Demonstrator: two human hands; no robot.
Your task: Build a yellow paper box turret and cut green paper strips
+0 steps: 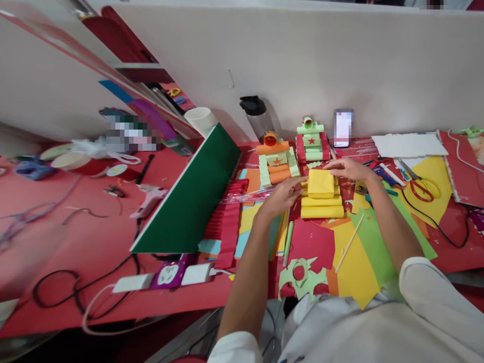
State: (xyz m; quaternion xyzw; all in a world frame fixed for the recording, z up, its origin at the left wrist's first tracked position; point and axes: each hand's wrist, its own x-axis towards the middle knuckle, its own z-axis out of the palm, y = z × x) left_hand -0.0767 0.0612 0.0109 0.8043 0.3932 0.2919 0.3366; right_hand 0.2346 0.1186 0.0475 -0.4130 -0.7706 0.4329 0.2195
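A yellow paper model (321,200), made of rolled paper tubes with a boxy yellow block (320,182) on top, sits on the table in front of me. My left hand (282,196) grips it at the left side, fingertips by the block's edge. From the back right, my right hand (350,170) has its fingertips on the block's corner. Behind it stand two similar paper tank models with stars, one orange and pale green (277,161), the other red and pale green (311,141). A green paper roll (288,237) and a thin wooden stick (350,243) lie nearer me.
Scissors (419,184) and pliers (362,189) lie to the right. A dark green board (189,201) leans at the left, beside a glue gun (149,200) and a power strip (169,275). A bottle (258,118) and a phone (343,128) stand by the wall. Cut paper (302,280) is scattered about.
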